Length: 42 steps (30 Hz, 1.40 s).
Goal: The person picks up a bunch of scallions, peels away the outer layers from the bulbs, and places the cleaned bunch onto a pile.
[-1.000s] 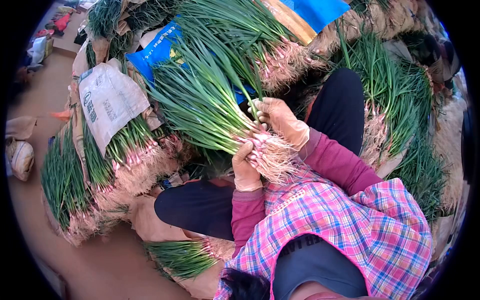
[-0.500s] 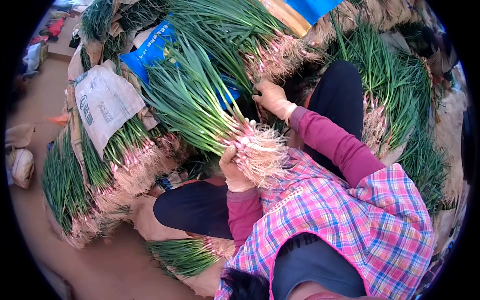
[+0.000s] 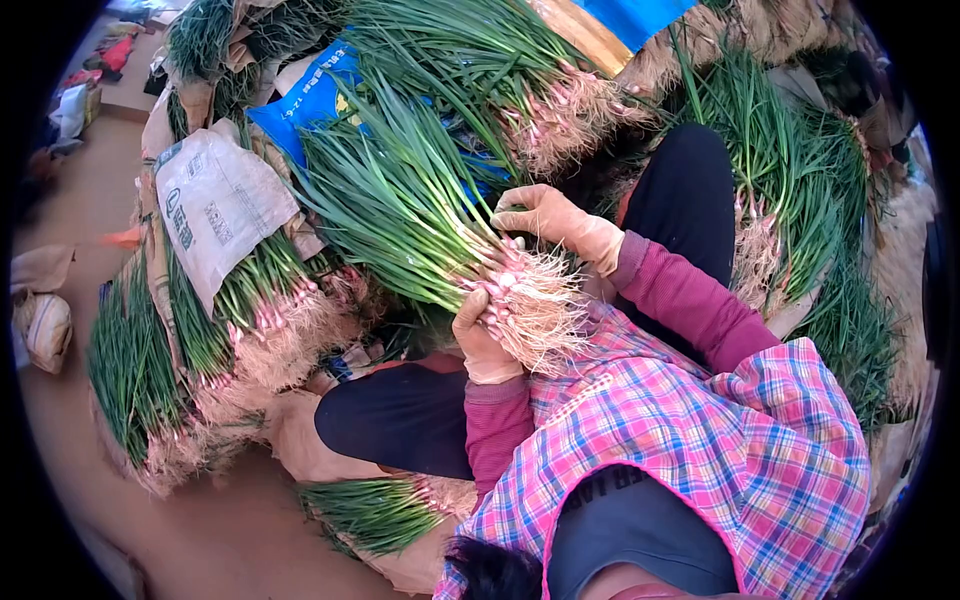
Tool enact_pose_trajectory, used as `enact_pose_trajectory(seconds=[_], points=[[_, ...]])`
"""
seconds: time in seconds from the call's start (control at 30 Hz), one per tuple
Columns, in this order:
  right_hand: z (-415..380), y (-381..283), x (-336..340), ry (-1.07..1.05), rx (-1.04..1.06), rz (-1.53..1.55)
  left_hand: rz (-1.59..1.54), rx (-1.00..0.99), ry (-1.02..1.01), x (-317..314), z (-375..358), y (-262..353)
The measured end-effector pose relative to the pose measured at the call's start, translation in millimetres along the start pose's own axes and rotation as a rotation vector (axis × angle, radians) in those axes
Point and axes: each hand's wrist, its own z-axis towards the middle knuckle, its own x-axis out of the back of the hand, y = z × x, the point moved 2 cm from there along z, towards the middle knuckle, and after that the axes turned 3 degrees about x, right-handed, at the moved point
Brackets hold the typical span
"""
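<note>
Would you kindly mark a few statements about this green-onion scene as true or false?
1. The left hand grips the bunch of green onions near its roots. True.
2. The right hand rests on the floor. False: it is on the held bunch, above the roots.
3. Both hands are bare. False: both wear tan gloves.
4. A printed sack lies over bunches at the left. True.
5. The held bunch's roots point away from the person. False: they point toward the plaid apron.

Left hand (image 3: pixel 484 335) fingers buried under bunch (image 3: pixel 420 215) roots; sack (image 3: pixel 215 205) print unreadable; blue tarp (image 3: pixel 635 15) cut by top edge.
</note>
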Motion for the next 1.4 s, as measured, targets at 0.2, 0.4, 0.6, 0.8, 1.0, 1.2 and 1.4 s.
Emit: enact_pose_trajectory(seconds=[0.2,0.4,0.6,0.8,1.0,1.2,1.4], points=[[-11.0,-10.7,-5.7,0.063,0.191,-0.002,0.048,-0.072,0.041,5.3,-2.4,5.0],[-8.3,17.9,1.9,0.372,-0.125,0.712,-0.017,-0.042,0.127,0.0,-8.9,2.4],[-36.9,40.5,31.6,-0.071,-0.250,-0.914,0.040,0.018,0.114,27.5,-17.9,16.1],[14.8,104.3,53.4,0.204,-0.307,-0.517,0.132,-0.229,-0.027,8.1,-8.5,33.2],[48.7,-7.1,63.2,0.367,0.266,-0.594,-0.142,-0.133,-0.271,-16.6,-7.2,98.3],[57.0,-124.4,37.9,0.404,0.614,-0.720,-0.067,0.186,-0.319,-116.8,-33.4,121.3],[86.6,-110.2,-80.5,-0.126,0.377,-0.459,0.005,0.270,-0.286,-172.2,-54.2,119.4]])
